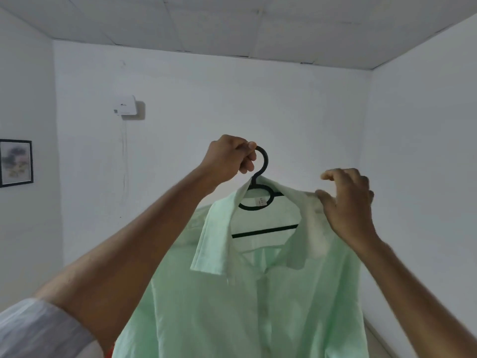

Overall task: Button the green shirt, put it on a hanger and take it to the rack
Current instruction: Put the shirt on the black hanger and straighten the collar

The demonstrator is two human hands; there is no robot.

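Closest to us, at the lower left of the frame, is our rolled grey sleeve (38,329), and from it our left forearm rises toward the middle of the picture. Our left hand (227,157) is curled tight round the black hook of the hanger (260,164), holding it up at centre frame. From that hook the green shirt (232,293) hangs straight down, its long axis vertical, filling the lower middle; the front looks buttoned, though we cannot tell about the top button. Our right hand (346,200), right of centre, pinches the shirt's shoulder between thumb and fingers, the other fingers loosely bent. So the shirt lies below the left hand and below and left of the right.

We judge the hanging step nearly done: the right shoulder is being settled on the hanger's arm. The left hand alone carries the load, so it would take the shirt to the rack, which is not in view.

Beyond, a white box (126,105) sits on the far wall at upper left, and a framed picture (16,162) at the left edge.
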